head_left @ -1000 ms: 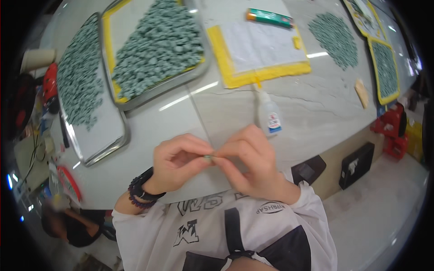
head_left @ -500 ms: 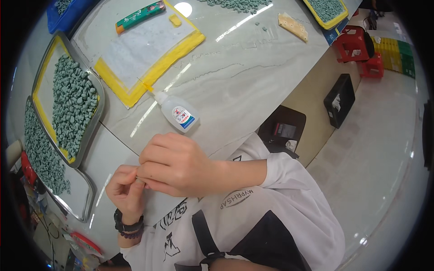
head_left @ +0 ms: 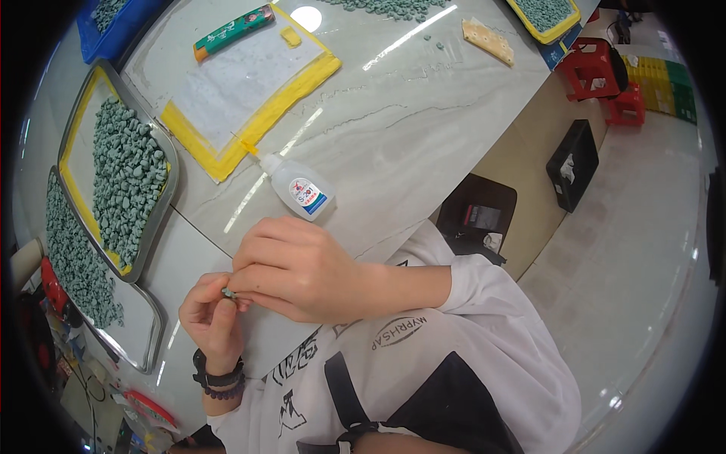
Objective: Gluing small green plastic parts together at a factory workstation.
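Note:
A small grey-green stone shows between the thumb and forefinger of my left hand, which is closed in a pinch. My right hand comes in from the right, its fingers closed together and their tips meeting the left fingertips at the stone. Whatever the right fingertips grip is hidden behind the hand. Just beyond both hands, a clear glue bottle with a yellow nozzle lies on the glossy table. To the left, a metal tray with yellow edging holds a heap of green stones.
A second tray of stones sits below the first. Farther off are a yellow-edged white sheet, a green tube, a cracker-like piece and a blue bin. Red stools and a black crate stand on the floor.
The small stone now shows more plainly between my left fingers. My right hand has turned a little at the fingertips; both hands stay close together. The view has shifted slightly.

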`<state>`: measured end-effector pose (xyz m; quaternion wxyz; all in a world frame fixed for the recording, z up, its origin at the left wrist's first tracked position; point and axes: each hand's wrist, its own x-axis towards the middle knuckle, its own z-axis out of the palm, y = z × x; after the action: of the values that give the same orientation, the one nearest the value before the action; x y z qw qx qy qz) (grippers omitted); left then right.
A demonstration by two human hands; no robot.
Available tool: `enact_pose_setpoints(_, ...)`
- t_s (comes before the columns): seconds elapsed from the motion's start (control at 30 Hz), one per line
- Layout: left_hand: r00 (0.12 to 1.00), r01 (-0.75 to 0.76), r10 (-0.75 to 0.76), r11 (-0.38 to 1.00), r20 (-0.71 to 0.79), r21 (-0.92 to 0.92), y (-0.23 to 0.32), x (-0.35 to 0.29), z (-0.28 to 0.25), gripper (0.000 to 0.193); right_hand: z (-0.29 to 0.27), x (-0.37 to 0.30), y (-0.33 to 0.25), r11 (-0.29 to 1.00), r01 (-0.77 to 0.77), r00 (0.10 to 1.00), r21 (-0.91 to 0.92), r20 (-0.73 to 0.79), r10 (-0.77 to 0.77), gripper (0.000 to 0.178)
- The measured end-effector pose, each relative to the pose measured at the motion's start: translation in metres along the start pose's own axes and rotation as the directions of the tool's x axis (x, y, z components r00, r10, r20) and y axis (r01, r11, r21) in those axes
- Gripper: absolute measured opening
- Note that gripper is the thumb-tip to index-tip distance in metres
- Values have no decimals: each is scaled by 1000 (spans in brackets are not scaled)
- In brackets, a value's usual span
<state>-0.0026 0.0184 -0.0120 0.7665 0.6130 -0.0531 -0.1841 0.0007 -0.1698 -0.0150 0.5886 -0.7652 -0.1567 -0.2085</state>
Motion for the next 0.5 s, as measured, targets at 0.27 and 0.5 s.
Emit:
enact_pose_setpoints(0.27, 999, -46, 45, 998, 7, 34, -1, 0, 0, 22, 10, -7, 4, 998, 61, 998, -1, -33, -61, 13)
enact_pose_setpoints(0.5, 998, -63, 63, 995, 6, 79, 0, -2, 0, 19, 6, -9, -1, 999, 51, 998, -8, -23, -51, 17)
